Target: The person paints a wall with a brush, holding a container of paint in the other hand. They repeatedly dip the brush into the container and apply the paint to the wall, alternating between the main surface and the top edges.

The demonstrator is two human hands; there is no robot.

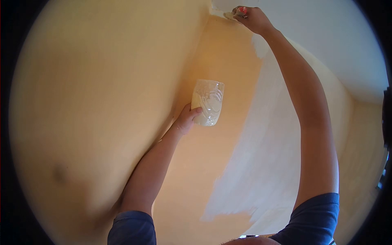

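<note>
Left hand (185,120) raised, fingers wrapped around clear cup (208,102); thumb across its lower front. Cup held upright, pale paint inside, likely kept level against spilling and near work. Yellow wall (102,102) behind fingers; white painted patch (261,155) beside cup. Right hand (255,18) stretched overhead, fingers pinched on brush (234,14), bristles touching wall-ceiling corner.

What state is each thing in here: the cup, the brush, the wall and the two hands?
Cup: clear, upright, smeared inside with pale paint, held up.
Left hand: closed around the cup.
Brush: bristles pressed to the wall near the ceiling.
Right hand: raised high, gripping the brush.
Wall: mostly yellow; a white painted patch covers part of it.
</note>
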